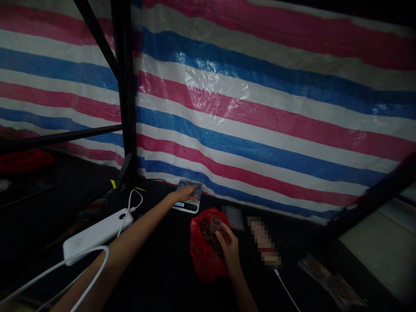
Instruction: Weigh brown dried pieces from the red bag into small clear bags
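My left hand [189, 192] reaches over a small kitchen scale [185, 209] with a lit display. Its fingers look stretched out over a clear plastic bag or sheet [180, 185] on the scale's platform; whether they press on it is hard to see. My right hand [230, 246] is closed on a small clear plastic cup [215, 223]. The cup is tilted over an open red plastic bag [202, 260], among small brown pieces [206, 230] that look like nuts or dried beans. What lies inside the cup is too dark to make out.
Flat clear plastic bags [234, 216] lie behind the red bag. A white power bank [97, 234] with looping cables sits at left. A blurred-out device [264, 242] with a white cable and filled clear packets [331, 279] lie at right. Striped sheeting [260, 130] hangs behind.
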`<action>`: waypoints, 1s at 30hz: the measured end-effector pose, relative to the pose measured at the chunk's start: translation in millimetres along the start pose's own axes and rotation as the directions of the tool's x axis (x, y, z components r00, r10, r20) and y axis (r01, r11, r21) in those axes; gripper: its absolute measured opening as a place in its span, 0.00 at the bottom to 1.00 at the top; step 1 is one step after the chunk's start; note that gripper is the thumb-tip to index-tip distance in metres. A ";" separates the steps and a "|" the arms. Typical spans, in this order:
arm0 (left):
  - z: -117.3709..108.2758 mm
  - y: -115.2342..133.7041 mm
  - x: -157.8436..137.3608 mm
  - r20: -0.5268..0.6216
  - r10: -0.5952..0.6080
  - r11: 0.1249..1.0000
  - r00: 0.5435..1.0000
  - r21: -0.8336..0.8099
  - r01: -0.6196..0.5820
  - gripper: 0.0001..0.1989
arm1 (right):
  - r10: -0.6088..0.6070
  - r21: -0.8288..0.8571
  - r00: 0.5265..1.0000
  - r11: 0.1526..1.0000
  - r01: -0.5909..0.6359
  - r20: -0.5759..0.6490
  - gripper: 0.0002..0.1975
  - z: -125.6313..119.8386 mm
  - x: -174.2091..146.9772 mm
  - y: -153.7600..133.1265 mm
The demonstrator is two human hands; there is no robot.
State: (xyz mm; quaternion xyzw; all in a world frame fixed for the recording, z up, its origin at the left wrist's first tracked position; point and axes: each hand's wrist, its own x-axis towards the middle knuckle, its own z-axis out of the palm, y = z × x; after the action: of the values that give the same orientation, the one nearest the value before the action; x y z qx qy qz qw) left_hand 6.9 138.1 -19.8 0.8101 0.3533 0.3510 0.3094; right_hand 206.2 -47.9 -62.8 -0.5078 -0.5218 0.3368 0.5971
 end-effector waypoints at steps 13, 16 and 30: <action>16.0 53.2 -69.0 0.000 -0.026 0.830 1.000 -0.557 0.022 0.21 | -0.077 -0.089 0.997 0.993 0.076 -0.005 0.18 -8.7 18.0 -25.2; 29.7 60.8 -85.1 0.074 -0.036 0.767 0.997 -0.637 0.075 0.23 | -0.170 -0.287 0.972 0.934 0.211 0.163 0.17 -8.3 32.7 -49.0; 39.1 58.7 -94.5 0.032 -0.055 0.799 0.998 -0.599 0.064 0.16 | -0.156 -0.669 0.696 0.198 0.717 0.701 0.16 8.8 47.4 -113.5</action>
State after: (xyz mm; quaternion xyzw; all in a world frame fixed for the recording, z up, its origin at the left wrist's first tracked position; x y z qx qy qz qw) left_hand 10.9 20.8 -30.9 0.6618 0.2475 0.4293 0.5626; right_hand 194.0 -30.7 58.7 -0.4653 -0.8714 -0.0956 0.1229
